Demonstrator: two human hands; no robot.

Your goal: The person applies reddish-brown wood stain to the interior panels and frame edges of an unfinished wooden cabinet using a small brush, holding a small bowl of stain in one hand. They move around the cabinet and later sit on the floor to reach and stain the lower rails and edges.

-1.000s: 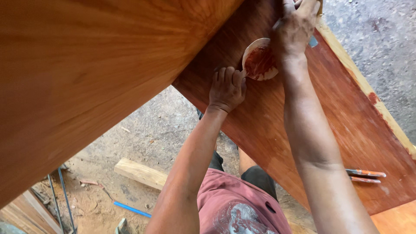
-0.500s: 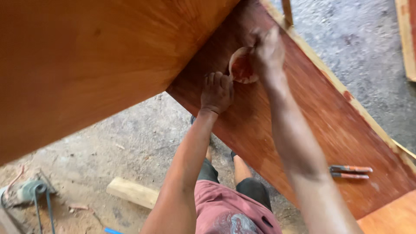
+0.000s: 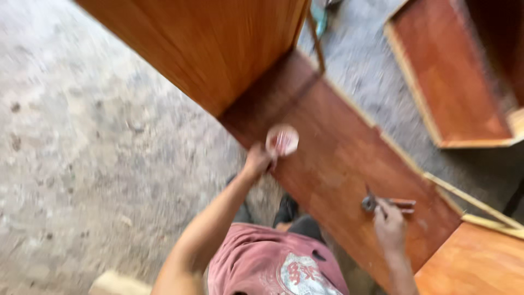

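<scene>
Fingers of the right hand (image 3: 388,224) curl down onto the reddish-brown wooden panel (image 3: 333,158), tips closing around the tools lying there: a small grey metal piece (image 3: 369,204) and a pair of orange-handled tools (image 3: 403,204) just beside it. The blur hides whether the grip is complete, so it can't be called a firm hold. Over on the other side, the left hand (image 3: 257,162) sits at the panel's near edge, fingers bunched; they touch the small round container (image 3: 282,140) with its pale rim and red inside, but whether they clasp it or merely steady it can't be told. That container rests on the panel, just below the big orange-brown cabinet side (image 3: 218,49) rising above. Pale edging strip (image 3: 469,199) runs along the panel's far side. Beyond it, on the grey concrete floor (image 3: 82,136), lies a shallow open wooden box (image 3: 453,82). The person's faded red shirt (image 3: 273,262) fills the bottom of the view
</scene>
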